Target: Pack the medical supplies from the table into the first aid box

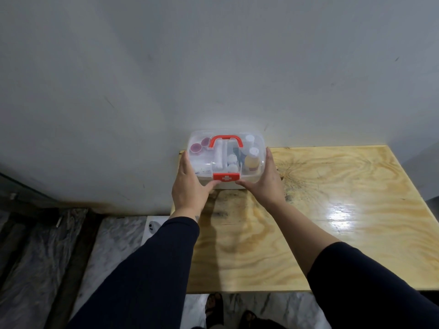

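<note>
The first aid box [257,148] is clear plastic with a red handle [226,140] and a red latch bearing a white cross [226,177]. Its lid is down. It stands at the far left corner of the wooden table [332,222], against the wall. Through the lid I see supplies inside: a bottle of yellow liquid [251,161], white bottles, a white roll and round red items [200,146]. My left hand [190,186] grips the box's left side, thumb near the latch. My right hand [266,181] grips its right side, thumb at the front edge.
A grey wall [213,67] rises directly behind the box. The tabletop shows bare glossy wood with a light glare at the right [339,210]. Left of the table lie a marble-patterned floor and a white socket block [154,227]. My feet show below the table's near edge.
</note>
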`<state>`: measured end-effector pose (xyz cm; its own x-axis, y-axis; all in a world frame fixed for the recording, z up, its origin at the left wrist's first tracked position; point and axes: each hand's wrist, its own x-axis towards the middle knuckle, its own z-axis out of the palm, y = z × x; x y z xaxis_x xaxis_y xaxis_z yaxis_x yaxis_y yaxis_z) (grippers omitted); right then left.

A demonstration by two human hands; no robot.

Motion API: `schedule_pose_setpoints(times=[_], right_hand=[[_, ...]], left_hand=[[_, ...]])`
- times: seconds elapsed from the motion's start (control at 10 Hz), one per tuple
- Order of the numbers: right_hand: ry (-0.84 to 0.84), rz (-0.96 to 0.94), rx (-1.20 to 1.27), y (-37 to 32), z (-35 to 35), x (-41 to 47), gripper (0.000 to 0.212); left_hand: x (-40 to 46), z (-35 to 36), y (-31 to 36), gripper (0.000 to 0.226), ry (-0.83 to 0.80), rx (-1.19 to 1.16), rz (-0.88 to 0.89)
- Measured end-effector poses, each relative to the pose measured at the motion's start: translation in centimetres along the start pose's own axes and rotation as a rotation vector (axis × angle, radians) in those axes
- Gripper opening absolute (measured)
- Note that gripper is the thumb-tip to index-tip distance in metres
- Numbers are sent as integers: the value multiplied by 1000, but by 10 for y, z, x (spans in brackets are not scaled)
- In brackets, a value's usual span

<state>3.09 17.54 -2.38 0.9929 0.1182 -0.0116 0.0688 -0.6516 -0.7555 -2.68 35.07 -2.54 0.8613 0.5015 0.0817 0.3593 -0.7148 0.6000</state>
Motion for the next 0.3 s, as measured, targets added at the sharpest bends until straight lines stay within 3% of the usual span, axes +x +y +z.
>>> schedule_pose_setpoints(times=[0.1, 0.3], right_hand=[[-14, 1, 30, 0, -1, 3, 120], [-172, 34, 65, -5, -24, -4, 126]], left_hand=[[-1, 2, -4, 117, -20, 34, 16], [-9, -22, -14, 122, -214, -26, -38]])
